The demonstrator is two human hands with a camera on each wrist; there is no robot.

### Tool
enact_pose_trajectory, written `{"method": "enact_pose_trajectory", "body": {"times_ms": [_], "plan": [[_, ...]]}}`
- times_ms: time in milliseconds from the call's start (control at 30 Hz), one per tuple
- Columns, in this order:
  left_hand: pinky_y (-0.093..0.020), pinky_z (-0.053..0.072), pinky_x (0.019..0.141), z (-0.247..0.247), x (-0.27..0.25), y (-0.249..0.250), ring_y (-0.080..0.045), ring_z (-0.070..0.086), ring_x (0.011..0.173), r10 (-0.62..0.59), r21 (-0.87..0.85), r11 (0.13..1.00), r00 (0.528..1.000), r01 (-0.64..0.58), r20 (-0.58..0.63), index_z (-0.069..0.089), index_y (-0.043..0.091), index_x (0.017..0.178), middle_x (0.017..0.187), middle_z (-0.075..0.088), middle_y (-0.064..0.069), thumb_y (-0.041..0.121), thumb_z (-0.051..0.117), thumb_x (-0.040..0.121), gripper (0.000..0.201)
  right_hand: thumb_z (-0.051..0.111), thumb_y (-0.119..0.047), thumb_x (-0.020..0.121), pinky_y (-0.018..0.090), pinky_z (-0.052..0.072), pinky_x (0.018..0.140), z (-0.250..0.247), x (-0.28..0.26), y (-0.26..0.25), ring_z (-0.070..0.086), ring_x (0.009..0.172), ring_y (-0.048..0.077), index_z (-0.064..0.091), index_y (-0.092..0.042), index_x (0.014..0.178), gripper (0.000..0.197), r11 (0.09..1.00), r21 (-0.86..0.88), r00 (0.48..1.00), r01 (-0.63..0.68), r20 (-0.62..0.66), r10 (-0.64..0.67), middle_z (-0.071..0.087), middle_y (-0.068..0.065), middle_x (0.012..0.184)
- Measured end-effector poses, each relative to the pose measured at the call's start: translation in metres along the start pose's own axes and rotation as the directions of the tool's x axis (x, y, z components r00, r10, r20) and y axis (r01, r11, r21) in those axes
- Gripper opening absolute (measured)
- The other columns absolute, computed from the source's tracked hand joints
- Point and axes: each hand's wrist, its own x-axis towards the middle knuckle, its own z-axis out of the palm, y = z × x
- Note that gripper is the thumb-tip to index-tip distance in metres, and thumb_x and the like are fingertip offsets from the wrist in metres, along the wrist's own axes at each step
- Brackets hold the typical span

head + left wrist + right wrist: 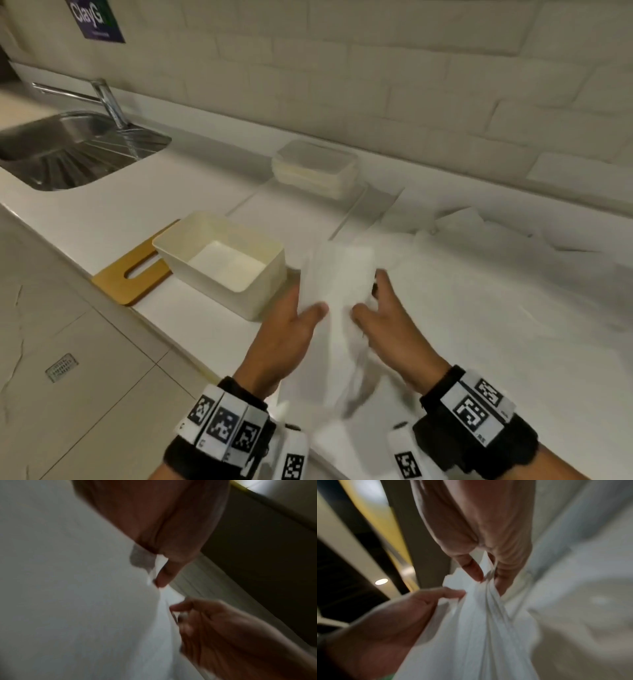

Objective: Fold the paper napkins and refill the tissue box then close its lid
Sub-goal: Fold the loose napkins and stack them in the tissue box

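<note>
Napkin: a white paper napkin (337, 301) hung lifted above the counter (212, 329), just right of the tissue box (239, 270)
Left hand: the left hand (284, 342) pinched the napkin's left edge between thumb and fingers
Right hand: the right hand (387, 329) pinched bunched layers at the right edge, thumb against fingers
Box: open, cream, with a white layer at its bottom; the wooden lid (133, 270) lay partly beneath it
Spare napkins: more sheets (455, 222) lay spread on the counter behind
Handling: probably very light, limp and easily torn; best held at corners or edges, creased gently, not tugged
</note>
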Motion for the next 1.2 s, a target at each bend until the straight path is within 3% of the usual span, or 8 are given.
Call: {"method": "enact_pose_trajectory", "body": {"times_ms": [100, 267, 367, 467, 567, 767, 1033, 1200], "plan": [[-0.031, 0.058, 0.091, -0.017, 0.009, 0.029, -0.009, 0.069, 0.110, 0.228, -0.068, 0.970, 0.970, -0.234, -0.080, 0.057, 0.032, 0.132, 0.119, 0.072, 0.011, 0.018, 0.053, 0.104, 0.031, 0.067, -0.009, 0.088, 0.027, 0.058, 0.084, 0.001, 0.013, -0.033, 0.063, 0.105, 0.000, 0.042, -0.040, 0.123, 0.052, 0.963, -0.006, 0.961, 0.269, -0.061, -0.269, 0.059, -0.027, 0.116], [-0.051, 0.051, 0.104, -0.039, 0.028, 0.026, -0.018, 0.068, 0.117, 0.113, -0.192, 0.977, 0.991, -0.097, 0.075, 0.060, 0.026, 0.133, 0.125, 0.072, 0.005, 0.015, 0.050, 0.105, 0.032, 0.065, -0.011, 0.089, 0.040, 0.056, 0.092, 0.011, 0.025, -0.028, 0.067, 0.106, 0.008, 0.053, -0.036, 0.126, 0.046, 0.987, -0.079, 0.990, 0.141, -0.009, -0.143, 0.064, -0.014, 0.123], [-0.034, 0.052, 0.103, -0.038, 0.030, 0.020, -0.004, 0.064, 0.117, 0.221, -0.062, 0.974, 0.973, -0.217, 0.065, 0.057, 0.029, 0.136, 0.124, 0.070, 0.013, 0.016, 0.046, 0.107, 0.034, 0.055, -0.011, 0.097, 0.043, 0.053, 0.096, 0.032, 0.025, -0.025, 0.064, 0.112, 0.008, 0.050, -0.035, 0.127, 0.039, 0.959, -0.152, 0.954, 0.239, -0.146, -0.261, 0.065, -0.018, 0.120], [-0.010, 0.049, 0.091, -0.040, 0.030, 0.020, 0.004, 0.064, 0.112, 0.313, -0.073, 0.948, 0.950, -0.311, 0.023, 0.057, 0.027, 0.132, 0.117, 0.071, 0.020, 0.014, 0.044, 0.106, 0.031, 0.047, -0.002, 0.100, 0.030, 0.052, 0.096, 0.049, 0.026, -0.025, 0.061, 0.115, 0.009, 0.046, -0.042, 0.120, 0.045, 0.930, -0.087, 0.892, 0.357, -0.262, -0.367, 0.064, -0.017, 0.118], [-0.004, 0.045, 0.088, -0.040, 0.027, 0.001, 0.007, 0.064, 0.110, 0.218, -0.070, 0.975, 0.969, -0.211, 0.113, 0.059, 0.026, 0.131, 0.117, 0.071, 0.024, 0.008, 0.047, 0.105, 0.033, 0.045, 0.002, 0.100, 0.013, 0.048, 0.091, 0.060, 0.021, -0.008, 0.059, 0.114, 0.000, 0.044, -0.043, 0.119, 0.049, 0.939, -0.125, 0.886, 0.319, -0.314, -0.343, 0.061, -0.026, 0.115], [-0.008, 0.049, 0.085, -0.039, 0.035, -0.032, 0.010, 0.064, 0.103, 0.014, -0.061, 0.998, 0.989, -0.005, 0.144, 0.064, 0.035, 0.116, 0.108, 0.070, 0.032, 0.004, 0.053, 0.098, 0.038, 0.048, -0.001, 0.099, 0.005, 0.042, 0.089, 0.070, 0.017, 0.034, 0.055, 0.116, -0.007, 0.041, -0.046, 0.122, 0.051, 0.978, -0.161, 0.943, 0.136, -0.281, -0.177, 0.058, -0.034, 0.118], [-0.001, 0.045, 0.080, -0.045, 0.034, -0.021, 0.021, 0.061, 0.098, 0.045, -0.082, 0.996, 0.982, -0.031, 0.181, 0.054, 0.048, 0.108, 0.098, 0.064, 0.048, 0.001, 0.058, 0.097, 0.048, 0.051, -0.008, 0.099, 0.017, 0.044, 0.103, 0.078, 0.019, 0.040, 0.051, 0.122, -0.007, 0.035, -0.047, 0.128, 0.051, 0.949, -0.300, 0.954, 0.100, -0.243, -0.177, 0.053, -0.034, 0.123], [-0.022, 0.056, 0.091, -0.112, 0.040, 0.022, 0.001, 0.070, 0.104, 0.099, -0.131, 0.988, 0.991, -0.086, 0.093, 0.071, 0.031, 0.114, 0.108, 0.076, 0.019, 0.019, 0.075, 0.088, 0.029, 0.048, -0.011, 0.098, 0.023, 0.052, 0.087, 0.077, 0.034, -0.032, 0.060, 0.108, 0.005, 0.043, -0.044, 0.119, 0.039, 0.847, -0.482, 0.961, 0.224, -0.034, -0.274, 0.061, -0.018, 0.115]]}}
